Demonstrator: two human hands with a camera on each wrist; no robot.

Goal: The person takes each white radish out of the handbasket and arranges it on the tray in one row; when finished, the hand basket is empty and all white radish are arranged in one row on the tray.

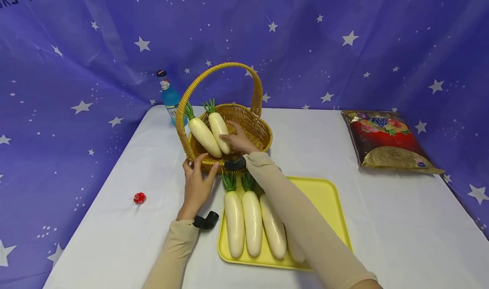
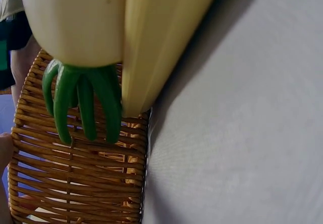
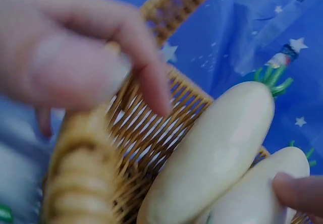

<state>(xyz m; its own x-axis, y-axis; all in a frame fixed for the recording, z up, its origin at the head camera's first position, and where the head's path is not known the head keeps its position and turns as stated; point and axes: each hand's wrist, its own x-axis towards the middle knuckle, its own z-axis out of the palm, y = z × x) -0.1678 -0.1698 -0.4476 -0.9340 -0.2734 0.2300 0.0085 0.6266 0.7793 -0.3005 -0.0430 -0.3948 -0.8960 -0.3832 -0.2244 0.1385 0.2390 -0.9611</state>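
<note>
Two white radishes (image 1: 205,136) (image 1: 219,130) with green tops lean side by side in the left part of a wicker basket (image 1: 263,130). My right hand (image 1: 240,140) is inside the basket, its fingertips beside the right-hand radish. In the right wrist view, its thumb and forefinger (image 3: 151,82) are spread with nothing between them. My left hand (image 1: 196,185) rests at the basket's near left rim, fingers apart. In the right wrist view, a fingertip (image 3: 287,188) overlaps one radish. Several more radishes (image 1: 234,223) lie on a yellow tray (image 1: 324,195), partly hidden under my right forearm.
Behind the basket's left side stands a blue bottle (image 1: 170,96). A red wrapped candy (image 1: 139,198) lies on the white table (image 1: 114,238) at left. A red and gold bag (image 1: 389,140) lies at the back right. The basket's tall handle (image 1: 229,65) arches overhead.
</note>
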